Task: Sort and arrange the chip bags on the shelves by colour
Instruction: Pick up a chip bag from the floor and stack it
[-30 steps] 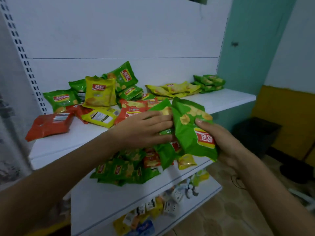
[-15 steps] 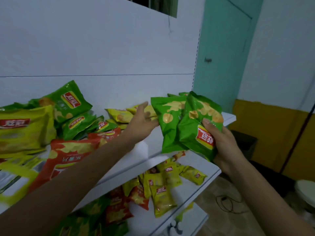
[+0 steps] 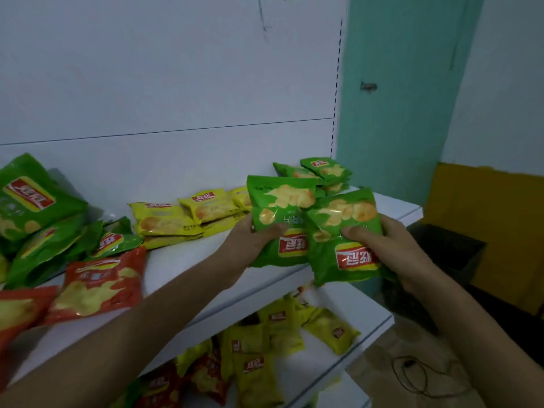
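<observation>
I hold two green chip bags over the right end of the upper white shelf (image 3: pixel 188 260). My left hand (image 3: pixel 250 240) grips the left green bag (image 3: pixel 279 201). My right hand (image 3: pixel 382 245) grips the right green bag (image 3: pixel 341 245), which overlaps the other. Behind them a small stack of green bags (image 3: pixel 321 172) lies at the shelf's far right corner. Yellow bags (image 3: pixel 176 219) are stacked to its left. Green bags (image 3: pixel 32 201) and red bags (image 3: pixel 100 284) lie mixed at the left.
The lower shelf (image 3: pixel 362 307) carries yellow bags (image 3: pixel 259 363) and red bags (image 3: pixel 206 375) in a loose heap. A teal door (image 3: pixel 397 83) stands right of the shelving. A dark bin (image 3: pixel 447 254) and a cable (image 3: pixel 418 375) sit on the floor at the right.
My view swung right along the shelf. Both hands carried the two green bags rightward and up toward the green stack, and my left hand closed round its bag.
</observation>
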